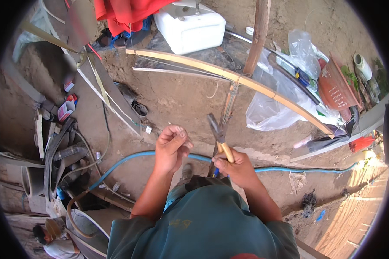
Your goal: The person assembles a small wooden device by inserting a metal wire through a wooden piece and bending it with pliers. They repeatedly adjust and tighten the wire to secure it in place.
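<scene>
Bare packed earth is spreading below. Right hand [237, 166] is gripping a hammer [219, 137] by its wooden handle, head raised just beyond the left hand [172, 146], whose fingertips are pinching something small, seemingly a nail. Positioning looks underway; striking calls for steadying.

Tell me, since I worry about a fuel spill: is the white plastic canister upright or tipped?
Tipped: the white canister lies on its broad side on the dirt, cap end pointing sideways. Whether it holds anything, cannot tell.
</scene>
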`<state>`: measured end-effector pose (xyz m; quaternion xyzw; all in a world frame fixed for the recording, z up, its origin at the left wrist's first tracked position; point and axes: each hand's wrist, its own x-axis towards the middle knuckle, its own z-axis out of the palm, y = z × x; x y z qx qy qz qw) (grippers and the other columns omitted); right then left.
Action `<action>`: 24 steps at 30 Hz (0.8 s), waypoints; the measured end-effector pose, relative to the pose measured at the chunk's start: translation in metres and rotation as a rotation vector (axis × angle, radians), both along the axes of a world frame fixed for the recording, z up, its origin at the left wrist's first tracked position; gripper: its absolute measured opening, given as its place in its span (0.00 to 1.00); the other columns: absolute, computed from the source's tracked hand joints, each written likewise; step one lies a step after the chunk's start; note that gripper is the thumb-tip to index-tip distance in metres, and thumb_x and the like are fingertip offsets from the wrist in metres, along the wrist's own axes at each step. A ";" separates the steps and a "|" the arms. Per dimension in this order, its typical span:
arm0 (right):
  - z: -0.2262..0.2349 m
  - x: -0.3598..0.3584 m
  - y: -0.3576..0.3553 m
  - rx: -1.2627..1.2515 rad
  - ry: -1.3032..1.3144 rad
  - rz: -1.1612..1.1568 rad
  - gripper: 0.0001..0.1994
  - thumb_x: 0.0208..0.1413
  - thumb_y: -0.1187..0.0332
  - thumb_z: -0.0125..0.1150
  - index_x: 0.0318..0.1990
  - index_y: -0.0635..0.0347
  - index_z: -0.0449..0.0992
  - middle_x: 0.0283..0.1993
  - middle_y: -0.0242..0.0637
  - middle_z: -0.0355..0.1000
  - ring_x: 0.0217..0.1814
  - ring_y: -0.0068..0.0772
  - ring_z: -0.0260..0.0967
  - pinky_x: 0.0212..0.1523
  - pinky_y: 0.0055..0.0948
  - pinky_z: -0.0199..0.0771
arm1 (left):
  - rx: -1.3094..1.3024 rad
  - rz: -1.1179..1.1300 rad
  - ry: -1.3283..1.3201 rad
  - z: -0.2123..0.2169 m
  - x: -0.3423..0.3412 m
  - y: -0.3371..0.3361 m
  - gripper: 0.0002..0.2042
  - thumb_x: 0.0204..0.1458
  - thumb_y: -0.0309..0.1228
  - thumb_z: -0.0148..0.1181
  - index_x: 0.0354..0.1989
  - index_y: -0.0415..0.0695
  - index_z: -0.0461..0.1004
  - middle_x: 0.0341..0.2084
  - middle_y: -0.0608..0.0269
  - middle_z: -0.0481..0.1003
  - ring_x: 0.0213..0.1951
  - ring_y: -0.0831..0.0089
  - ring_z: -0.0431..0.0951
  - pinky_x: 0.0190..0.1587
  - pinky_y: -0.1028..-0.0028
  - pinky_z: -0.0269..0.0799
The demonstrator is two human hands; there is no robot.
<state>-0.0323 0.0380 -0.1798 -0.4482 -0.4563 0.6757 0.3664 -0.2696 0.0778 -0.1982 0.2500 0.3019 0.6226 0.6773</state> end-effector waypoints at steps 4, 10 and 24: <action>0.003 0.016 0.000 0.057 -0.039 -0.154 0.09 0.65 0.68 0.69 0.42 0.65 0.77 0.34 0.28 0.74 0.31 0.15 0.66 0.32 0.22 0.69 | -0.030 -0.057 0.077 0.003 0.018 0.016 0.03 0.67 0.28 0.60 0.43 0.44 0.75 0.31 0.63 0.78 0.31 0.71 0.85 0.20 0.80 0.75; 0.003 0.021 -0.011 0.036 -0.008 -0.261 0.09 0.66 0.68 0.69 0.42 0.65 0.77 0.29 0.25 0.71 0.30 0.14 0.64 0.31 0.21 0.66 | 0.020 -0.088 0.117 -0.004 0.035 0.028 0.03 0.67 0.28 0.61 0.43 0.43 0.76 0.29 0.62 0.78 0.31 0.70 0.85 0.21 0.78 0.78; 0.012 0.033 -0.051 0.437 -0.535 -0.461 0.15 0.65 0.65 0.68 0.53 0.65 0.81 0.56 0.42 0.72 0.50 0.32 0.72 0.52 0.31 0.74 | 0.108 0.120 0.176 -0.010 0.023 0.037 0.04 0.66 0.23 0.59 0.43 0.44 0.70 0.32 0.58 0.79 0.35 0.63 0.86 0.24 0.72 0.82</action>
